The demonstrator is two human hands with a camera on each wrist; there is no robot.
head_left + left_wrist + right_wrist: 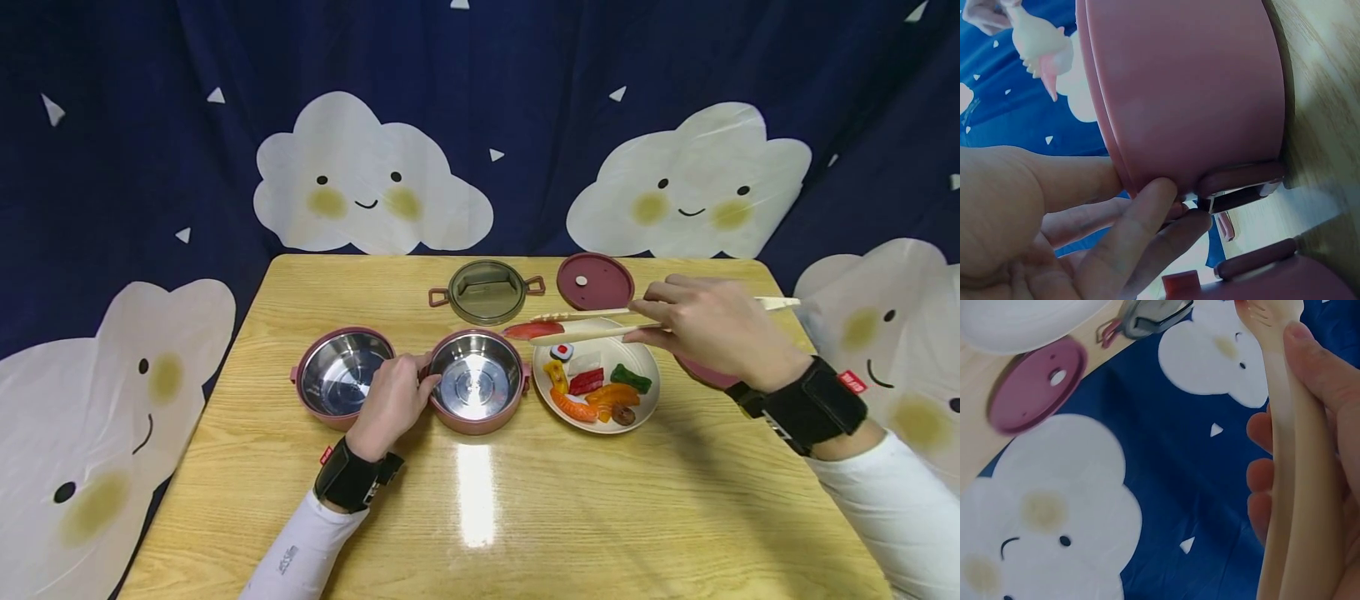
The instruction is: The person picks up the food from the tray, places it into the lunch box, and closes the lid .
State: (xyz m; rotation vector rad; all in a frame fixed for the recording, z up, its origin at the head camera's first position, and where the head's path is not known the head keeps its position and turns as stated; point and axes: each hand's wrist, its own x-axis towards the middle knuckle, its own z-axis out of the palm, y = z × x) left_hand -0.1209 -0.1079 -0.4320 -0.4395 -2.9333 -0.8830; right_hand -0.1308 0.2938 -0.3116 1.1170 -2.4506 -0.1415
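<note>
- Cream-coloured tongs (600, 325) held in right hand (708, 333), centre-right of head view; fingers + thumb curled round the two arms, squeezing them near-together. Right wrist view: fingers (1329, 406) wrapped on the tong arms, seen close up.
- Tong tips pinch a red food piece (532, 330), just above the gap betw. right bowl and plate, at upper-left rim of plate.
- Left hand (390, 404) lower centre-left of frame, betw. the two bowls; thumb + fingers curled against rim/side handle of right pink bowl (477, 381). Left wrist view confirms: fingertips (1160, 190) touching pink outer wall by the handle.
- Right pink bowl: steel inside, nothing in it, centre of frame. Left pink bowl (341, 375) just beside it, same type, hand's back against it — contact cannot tell.
- White plate (645, 404) right of bowls, touching or nearly so; holds toy foods: sushi roll, yellow, red, orange, green, brown pcs.
- Upper centre: grey-green lid w/ clip handles (487, 290); round pink lid (595, 282) to its right, partly behind tongs.
- Wood-grain table (480, 517); dark blue cloud-print cloth (375, 179) behind.
- Black wrist straps, white sleeves both arms.
</note>
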